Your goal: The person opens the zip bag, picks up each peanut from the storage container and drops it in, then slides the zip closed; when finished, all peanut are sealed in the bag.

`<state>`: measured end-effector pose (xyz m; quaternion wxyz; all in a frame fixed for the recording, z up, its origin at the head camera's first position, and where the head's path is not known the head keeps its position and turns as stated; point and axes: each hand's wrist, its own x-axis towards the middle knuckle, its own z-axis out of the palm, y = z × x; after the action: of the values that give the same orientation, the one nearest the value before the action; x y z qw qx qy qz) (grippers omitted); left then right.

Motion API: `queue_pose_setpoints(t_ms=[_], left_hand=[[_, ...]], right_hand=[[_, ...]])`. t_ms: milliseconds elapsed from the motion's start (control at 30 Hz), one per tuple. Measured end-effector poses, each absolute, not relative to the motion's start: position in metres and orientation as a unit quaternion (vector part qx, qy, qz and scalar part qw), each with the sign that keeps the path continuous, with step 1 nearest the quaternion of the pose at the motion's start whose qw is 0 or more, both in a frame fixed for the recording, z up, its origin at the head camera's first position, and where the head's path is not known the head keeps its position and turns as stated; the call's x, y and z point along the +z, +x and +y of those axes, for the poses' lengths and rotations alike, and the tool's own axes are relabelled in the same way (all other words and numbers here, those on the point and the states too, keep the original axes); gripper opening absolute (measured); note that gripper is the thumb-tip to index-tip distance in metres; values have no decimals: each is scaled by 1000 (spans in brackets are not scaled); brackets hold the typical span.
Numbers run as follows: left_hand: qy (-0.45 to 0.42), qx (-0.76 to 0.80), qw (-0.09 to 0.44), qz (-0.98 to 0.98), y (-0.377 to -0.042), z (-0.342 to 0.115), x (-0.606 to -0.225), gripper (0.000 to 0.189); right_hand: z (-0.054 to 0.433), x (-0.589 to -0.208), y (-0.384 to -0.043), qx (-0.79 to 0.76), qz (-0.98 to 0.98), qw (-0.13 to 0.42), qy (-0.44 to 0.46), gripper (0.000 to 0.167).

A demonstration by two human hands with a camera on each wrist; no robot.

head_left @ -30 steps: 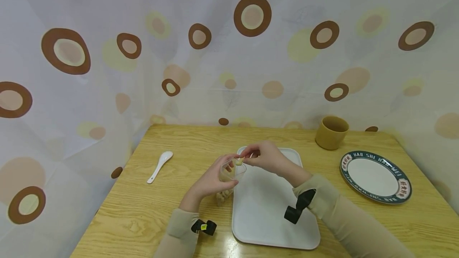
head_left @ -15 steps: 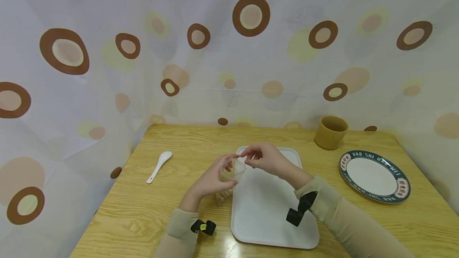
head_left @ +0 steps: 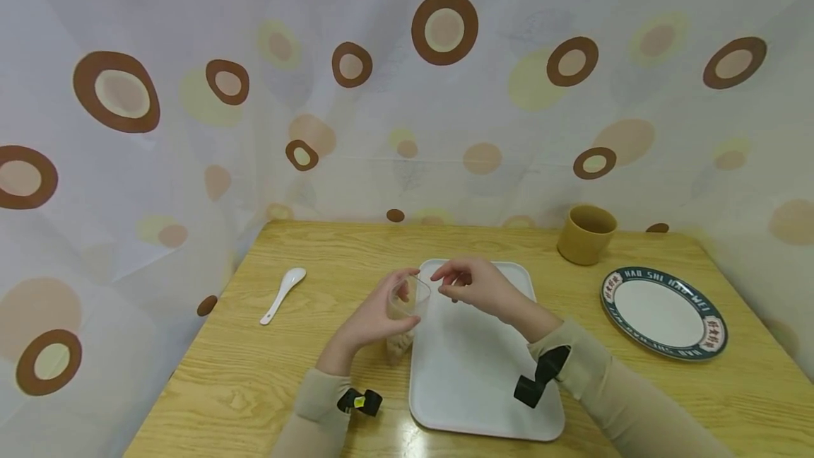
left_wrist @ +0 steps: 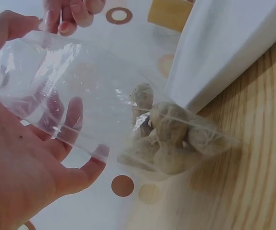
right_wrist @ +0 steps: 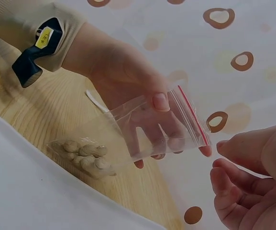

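My left hand [head_left: 375,313] holds a clear zip bag [right_wrist: 116,124] near its top, thumb on one side and fingers on the other. A red line runs along the bag's mouth in the right wrist view. Several unshelled peanuts [left_wrist: 169,127] lie in the bottom corner of the bag, low by the tray's left edge. Just right of the mouth is my right hand [head_left: 486,292], its fingers loosely bent and holding nothing; the right wrist view shows its fingertips [right_wrist: 220,178] close to the bag's opening.
A white tray [head_left: 483,380] lies under and in front of the right hand. To the left is a white spoon [head_left: 282,295]. A mustard mug [head_left: 586,237] stands at the back right, behind a green-rimmed plate [head_left: 661,313]. A patterned curtain [head_left: 407,90] hangs behind the table.
A peanut pinched at the bag's mouth one second ago has left my right hand's fingers. That hand has drawn slightly right, away from the bag, and the left hand has tilted the bag a little.
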<state>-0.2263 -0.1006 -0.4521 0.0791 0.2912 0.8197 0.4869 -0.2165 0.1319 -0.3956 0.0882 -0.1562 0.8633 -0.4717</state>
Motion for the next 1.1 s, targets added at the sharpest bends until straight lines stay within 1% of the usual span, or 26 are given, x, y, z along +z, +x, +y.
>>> queue_pose_setpoints(t_ms=[200,433,533,767,933,1100], left_hand=[[270,496,74,822,-224,-99,-446,78],[246,503,56,827,-223,-90,-438,86],[232,507,49,828,-221,-87,-435,90],[204,516,37,831,-220,-79,-435,95],[213,513,21,831,-221,-73,-438,99],[223,510,28,831,-220,-69,-439,99]], right_hand=[[130,-393,-211,-479,858,90,-163,21],[125,-395,-206,-501,848,89,-151,31],[124,-396,-205,-514,842,90,-139,33],[123,-400,-203,-526,833,97,-143,25],[121,-402,-200,-507,844,82,-152,22],[121,-404,-199,-505,849,62,-141,18]])
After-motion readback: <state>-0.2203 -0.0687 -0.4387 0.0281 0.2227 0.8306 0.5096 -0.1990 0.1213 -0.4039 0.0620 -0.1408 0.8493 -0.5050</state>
